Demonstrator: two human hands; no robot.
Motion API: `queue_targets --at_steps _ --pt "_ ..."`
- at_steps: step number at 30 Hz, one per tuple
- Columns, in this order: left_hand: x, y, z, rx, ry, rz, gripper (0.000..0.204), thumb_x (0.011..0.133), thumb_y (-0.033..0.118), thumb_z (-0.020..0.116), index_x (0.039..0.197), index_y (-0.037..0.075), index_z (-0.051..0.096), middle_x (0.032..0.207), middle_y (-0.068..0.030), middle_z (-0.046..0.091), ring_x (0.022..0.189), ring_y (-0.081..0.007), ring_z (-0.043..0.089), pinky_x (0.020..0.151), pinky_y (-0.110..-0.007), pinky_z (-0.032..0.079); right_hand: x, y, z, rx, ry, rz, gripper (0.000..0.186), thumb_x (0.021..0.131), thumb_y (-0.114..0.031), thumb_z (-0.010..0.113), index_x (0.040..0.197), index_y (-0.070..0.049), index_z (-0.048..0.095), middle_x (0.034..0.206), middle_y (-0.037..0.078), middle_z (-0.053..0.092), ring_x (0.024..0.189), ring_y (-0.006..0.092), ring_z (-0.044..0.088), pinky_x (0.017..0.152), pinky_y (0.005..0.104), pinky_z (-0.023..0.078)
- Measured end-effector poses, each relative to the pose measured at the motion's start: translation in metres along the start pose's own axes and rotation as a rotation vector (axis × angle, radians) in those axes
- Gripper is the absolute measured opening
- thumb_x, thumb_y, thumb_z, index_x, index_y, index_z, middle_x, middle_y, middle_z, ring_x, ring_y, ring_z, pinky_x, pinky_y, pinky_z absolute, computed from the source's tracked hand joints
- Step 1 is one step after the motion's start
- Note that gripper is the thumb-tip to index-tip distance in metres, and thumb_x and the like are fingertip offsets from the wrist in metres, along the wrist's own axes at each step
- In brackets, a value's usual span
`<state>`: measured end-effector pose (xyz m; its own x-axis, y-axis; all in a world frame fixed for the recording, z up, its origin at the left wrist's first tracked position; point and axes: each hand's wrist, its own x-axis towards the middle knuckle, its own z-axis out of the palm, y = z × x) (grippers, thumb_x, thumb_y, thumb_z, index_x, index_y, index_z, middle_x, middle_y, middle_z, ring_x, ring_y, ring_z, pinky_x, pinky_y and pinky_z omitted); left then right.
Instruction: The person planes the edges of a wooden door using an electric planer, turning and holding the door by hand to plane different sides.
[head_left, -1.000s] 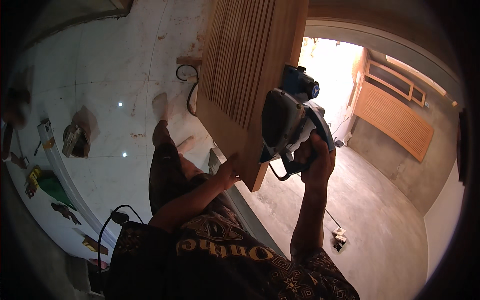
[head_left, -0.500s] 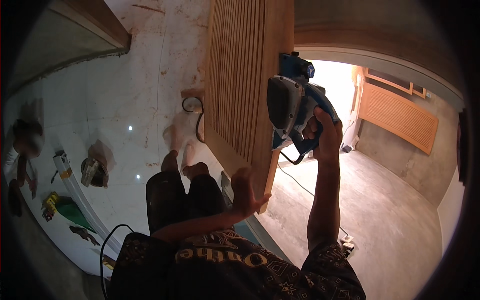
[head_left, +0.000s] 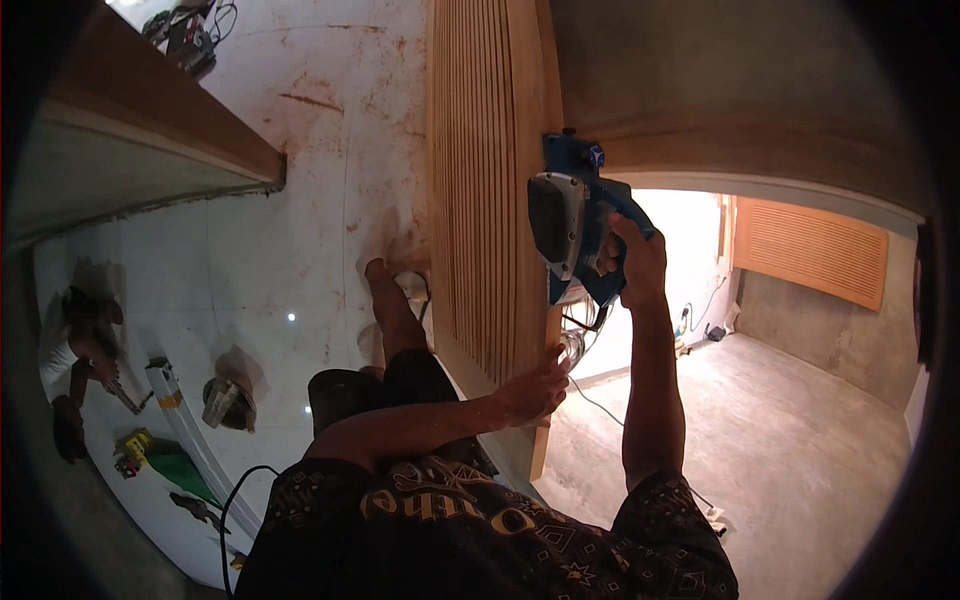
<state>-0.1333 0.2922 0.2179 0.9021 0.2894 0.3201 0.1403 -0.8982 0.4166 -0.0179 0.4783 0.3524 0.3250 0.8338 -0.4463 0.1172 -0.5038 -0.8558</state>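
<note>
A wooden louvered door (head_left: 475, 200) stands upright in front of me, its narrow edge toward the right. Against that edge rests a blue electric hand planer (head_left: 570, 215) with a dark side cover. My right hand (head_left: 640, 260) is closed around the planer's rear handle. Lower down, my left hand (head_left: 535, 392) lies against the door near its edge, fingers extended and slightly bent. Just beyond those fingers, something thin and pale shows beneath the planer; I cannot make out whether it is shavings or cord.
Another louvered panel (head_left: 815, 250) leans on the far right wall. Left on the floor are a long metal bar (head_left: 185, 425), a yellow-and-green object (head_left: 165, 465) and a round container (head_left: 230, 403). A person (head_left: 85, 345) crouches at far left. A wooden-edged partition (head_left: 200, 130) juts in.
The planer and my right hand have shifted slightly down and left in view. My left hand has slid toward the door's edge. One leg has stepped forward, and the view has shifted.
</note>
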Motion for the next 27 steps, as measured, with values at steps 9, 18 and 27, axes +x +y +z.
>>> queue_targets --at_steps 9,18,27 --pt "0.066 -0.146 -0.057 -0.096 0.122 -0.01 0.022 0.089 0.028 0.062 0.092 0.008 0.068 0.094 -0.0045 0.061 0.112 -0.0244 0.055 0.122 -0.06 0.018 0.125 -0.122 0.039 0.018 0.013 -0.024 0.015 0.089 -0.016 0.069 0.082 -0.005 0.061 0.054 0.002 0.051 0.043 0.0137 0.049 0.043 0.0293 0.042" --pt "0.129 -0.276 -0.15 0.029 -0.131 0.023 0.026 0.096 0.028 0.052 0.091 0.012 0.072 0.094 -0.0036 0.064 0.107 -0.0225 0.058 0.122 -0.061 0.016 0.231 -0.209 0.069 0.005 0.046 -0.017 0.016 0.089 -0.017 0.068 0.085 -0.003 0.062 0.056 0.002 0.05 0.042 0.012 0.047 0.042 0.03 0.039" --pt "0.166 -0.385 -0.229 0.02 -0.23 0.011 0.017 0.088 0.023 0.059 0.088 0.013 0.072 0.088 0.0 0.063 0.1 -0.0189 0.058 0.111 -0.05 0.029 0.324 -0.293 0.098 0.024 0.011 -0.006 0.018 0.087 -0.019 0.07 0.084 -0.004 0.061 0.055 0.002 0.05 0.041 0.0119 0.047 0.042 0.0302 0.039"
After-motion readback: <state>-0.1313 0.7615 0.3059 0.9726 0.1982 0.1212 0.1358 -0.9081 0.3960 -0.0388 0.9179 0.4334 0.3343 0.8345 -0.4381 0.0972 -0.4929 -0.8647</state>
